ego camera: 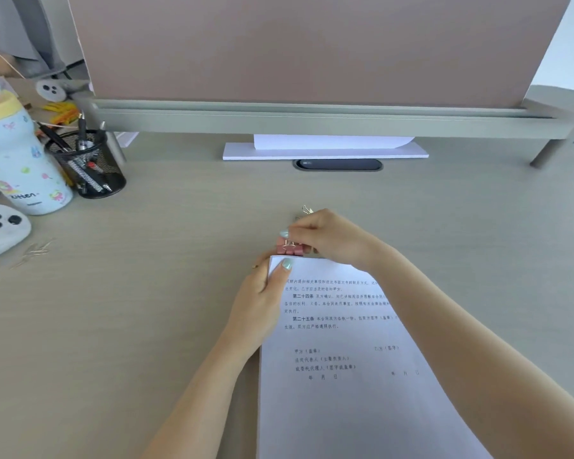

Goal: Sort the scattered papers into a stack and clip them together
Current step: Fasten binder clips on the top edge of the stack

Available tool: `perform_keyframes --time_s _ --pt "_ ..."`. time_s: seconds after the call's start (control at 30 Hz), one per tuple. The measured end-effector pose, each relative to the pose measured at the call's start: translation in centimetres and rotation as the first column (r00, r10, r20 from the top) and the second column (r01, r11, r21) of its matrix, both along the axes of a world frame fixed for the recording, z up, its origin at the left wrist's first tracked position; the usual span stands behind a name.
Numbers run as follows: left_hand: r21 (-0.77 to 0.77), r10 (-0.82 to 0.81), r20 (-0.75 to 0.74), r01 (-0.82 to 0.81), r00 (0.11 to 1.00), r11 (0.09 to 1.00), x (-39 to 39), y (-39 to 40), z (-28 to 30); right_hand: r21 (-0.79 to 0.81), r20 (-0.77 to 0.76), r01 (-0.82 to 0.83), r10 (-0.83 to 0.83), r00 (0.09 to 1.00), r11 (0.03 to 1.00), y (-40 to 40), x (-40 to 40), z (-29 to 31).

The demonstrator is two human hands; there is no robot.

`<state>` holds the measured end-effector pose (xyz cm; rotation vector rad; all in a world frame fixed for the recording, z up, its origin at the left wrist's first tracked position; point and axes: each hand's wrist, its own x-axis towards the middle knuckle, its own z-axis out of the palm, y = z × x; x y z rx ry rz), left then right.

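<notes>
A stack of white printed papers (345, 376) lies on the desk in front of me, running from the middle down to the bottom edge. My left hand (262, 303) pinches the stack's top left corner, thumb on top. My right hand (328, 236) grips a pink binder clip (289, 249) by its wire handles, right at the top edge of the stack near that corner. One wire handle sticks up behind my fingers. Whether the clip's jaws are around the paper I cannot tell.
A mesh pen holder (87, 167) and a patterned bottle (20, 160) stand at the left, with a grey plush object (0, 230) and loose paper clips (34, 251) near them. A monitor riser (312, 117) spans the back, with white paper (325, 149) beneath it.
</notes>
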<state>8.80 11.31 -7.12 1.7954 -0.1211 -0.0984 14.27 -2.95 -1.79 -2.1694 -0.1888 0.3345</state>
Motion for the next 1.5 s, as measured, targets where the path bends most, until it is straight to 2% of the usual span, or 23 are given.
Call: perform_keyframes --time_s 0.13,0.3,0.47,0.6,0.7,0.87,0.97,1.03,1.13,1.27,1.5 --pt "-0.011 0.002 0.022 -0.002 1.0 1.0 0.1 0.1 -0.1 -0.06 0.033 -0.036 0.038 0.999 0.998 0.8 0.1 -0.2" --pt "-0.04 -0.004 0.029 0.005 1.0 0.999 0.2 0.0 -0.1 0.005 0.022 -0.085 0.084 0.996 0.996 0.6 -0.2 -0.6" --pt "-0.067 -0.011 0.033 0.013 0.999 0.998 0.2 -0.2 0.0 0.018 0.082 -0.063 0.061 0.995 0.998 0.4 -0.6 -1.1" --pt "-0.096 -0.019 -0.01 0.018 1.0 0.995 0.3 0.1 -0.1 0.248 0.235 0.069 -0.128 0.964 0.966 0.3 -1.1 -1.0" --pt "-0.18 0.014 -0.091 -0.03 0.996 0.983 0.5 0.5 -0.1 0.368 0.32 0.082 -0.209 0.924 0.926 -0.6 -1.6 -0.8" --pt "-0.22 0.022 -0.136 -0.051 0.99 0.974 0.7 0.5 0.3 0.249 0.466 -0.028 -0.094 0.88 0.968 -0.1 -2.1 -1.7" --pt "-0.214 0.037 -0.145 -0.068 0.989 0.974 0.5 0.5 0.4 0.193 0.506 -0.038 -0.067 0.86 0.981 0.0 -1.7 -2.0" --pt "-0.205 0.036 -0.142 -0.065 0.989 0.977 0.5 0.5 0.4 0.178 0.479 -0.031 -0.059 0.876 0.984 0.0 -1.5 -2.0" --pt "-0.182 0.025 -0.08 -0.039 0.996 0.983 0.4 0.5 0.2 0.16 0.34 -0.033 -0.024 0.94 0.987 -0.2 -1.2 -1.6" --pt "-0.141 0.048 0.005 -0.047 0.999 0.989 0.2 0.3 0.2 0.126 0.224 -0.036 0.007 0.975 0.991 -0.4 -1.0 -1.2" --pt "-0.058 0.116 0.064 -0.112 0.991 0.992 0.2 -0.3 0.3 0.084 0.168 -0.019 0.005 0.986 0.996 -0.5 -1.0 -1.0"
